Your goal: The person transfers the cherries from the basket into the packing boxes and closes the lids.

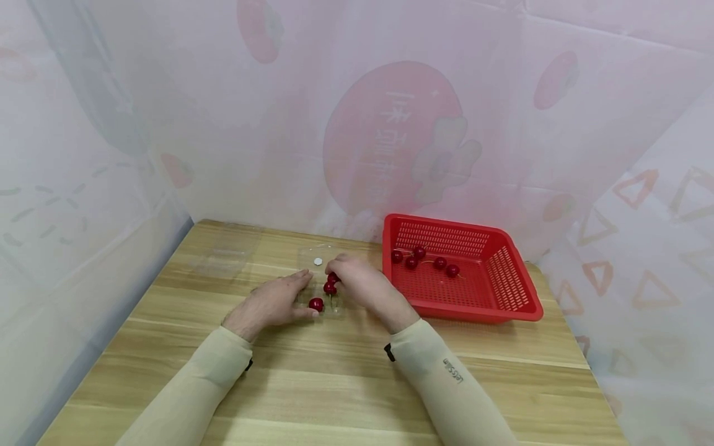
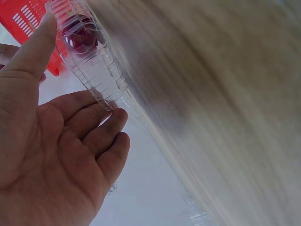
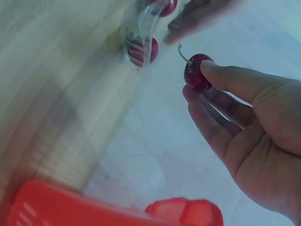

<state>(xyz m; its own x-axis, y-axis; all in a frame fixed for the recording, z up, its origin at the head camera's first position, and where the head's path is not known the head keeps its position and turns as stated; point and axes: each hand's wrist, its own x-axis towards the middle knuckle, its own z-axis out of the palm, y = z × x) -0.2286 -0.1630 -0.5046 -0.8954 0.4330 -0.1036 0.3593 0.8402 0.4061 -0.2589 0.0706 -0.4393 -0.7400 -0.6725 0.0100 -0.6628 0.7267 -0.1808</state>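
My right hand (image 1: pixel 357 279) pinches a dark red cherry (image 3: pixel 197 73) between thumb and fingers; its green stem points up from it. The cherry is above a small clear plastic box (image 2: pixel 96 70) on the table. Inside the box lie two cherries, one near the front (image 1: pixel 316 304) and one (image 1: pixel 330 288) just below the held one. My left hand (image 1: pixel 276 300) holds the box at its near left corner, thumb along the front and fingertips at the side. A white round sticker (image 1: pixel 318 261) shows on the box's clear lid.
To the right stands a red plastic basket (image 1: pixel 463 310) with slotted walls and several cherries (image 1: pixel 440 263) inside. Another clear plastic container (image 1: pixel 225 248) lies at the back left of the wooden table (image 1: pixel 301 396). A printed cloth (image 1: pixel 251 142) hangs behind the table.
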